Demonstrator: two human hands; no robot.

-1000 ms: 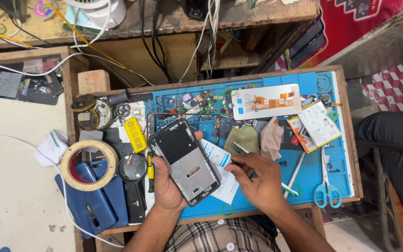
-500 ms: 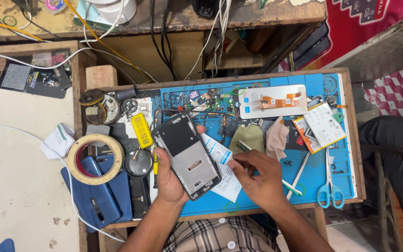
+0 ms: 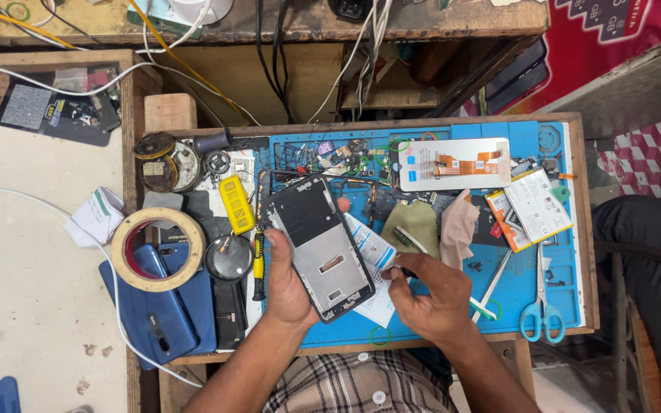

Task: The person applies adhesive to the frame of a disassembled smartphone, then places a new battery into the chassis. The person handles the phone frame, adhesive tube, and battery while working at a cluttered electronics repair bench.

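Note:
My left hand (image 3: 288, 287) holds an opened phone frame (image 3: 319, 246), its dark inner side facing up, tilted over the blue work mat (image 3: 522, 298). My right hand (image 3: 431, 294) rests on the mat just right of the frame, fingers pinched around a thin tool (image 3: 393, 269) whose tip points at the frame's right edge. A white tube (image 3: 370, 243) lies under and between both hands.
A roll of tape (image 3: 158, 248) and a blue phone back (image 3: 154, 310) lie at left. A yellow block (image 3: 236, 203), screwdriver (image 3: 258, 264), white display panel (image 3: 454, 164), battery pack (image 3: 531, 205), cloths (image 3: 436, 226) and blue scissors (image 3: 541, 313) crowd the mat. Cables hang above.
The view has shifted slightly. My right hand has drawn closer to the phone frame's right edge; the left hand keeps holding the frame in the same place.

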